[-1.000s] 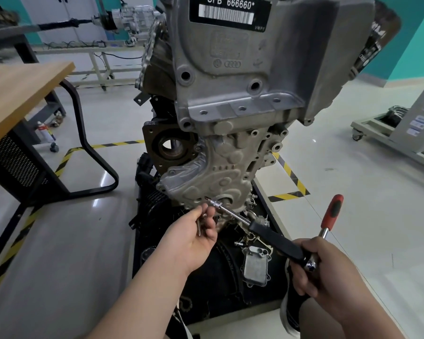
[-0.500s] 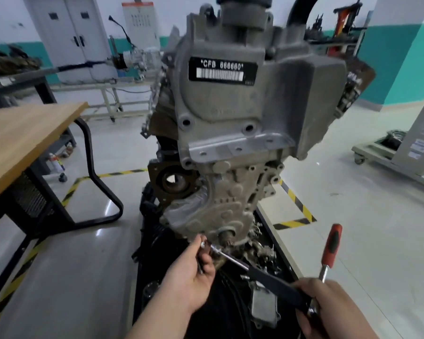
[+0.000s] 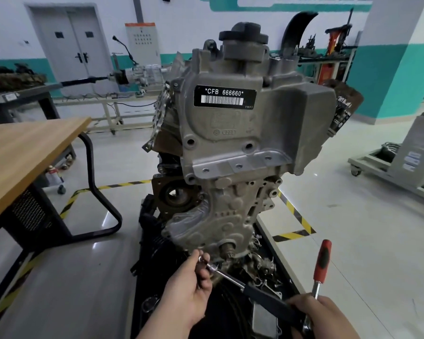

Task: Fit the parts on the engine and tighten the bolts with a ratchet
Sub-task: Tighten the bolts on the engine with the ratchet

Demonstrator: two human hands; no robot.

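Observation:
A grey engine (image 3: 245,152) with a black label "CFB 666660" stands upright on a black stand (image 3: 233,309). My left hand (image 3: 189,287) pinches the socket end of a long extension bar (image 3: 228,277) against the lower edge of the engine's front cover. My right hand (image 3: 321,316) grips the ratchet (image 3: 322,267) at its head, where the black-sleeved bar joins it. The ratchet's red handle points up and away from the engine. A small bolt or bit also sticks out below my left fingers.
A wooden-topped table (image 3: 22,157) with a black frame stands at the left. Loose metal parts (image 3: 264,314) lie on the stand under the engine. Yellow-black tape (image 3: 294,216) marks the floor. A wheeled cart (image 3: 387,167) is at the right; benches and a door sit behind.
The view has tilted up, so the engine's top now shows. My hands and the ratchet keep the same grip at the cover's lower edge, with the socket tip shifted slightly left.

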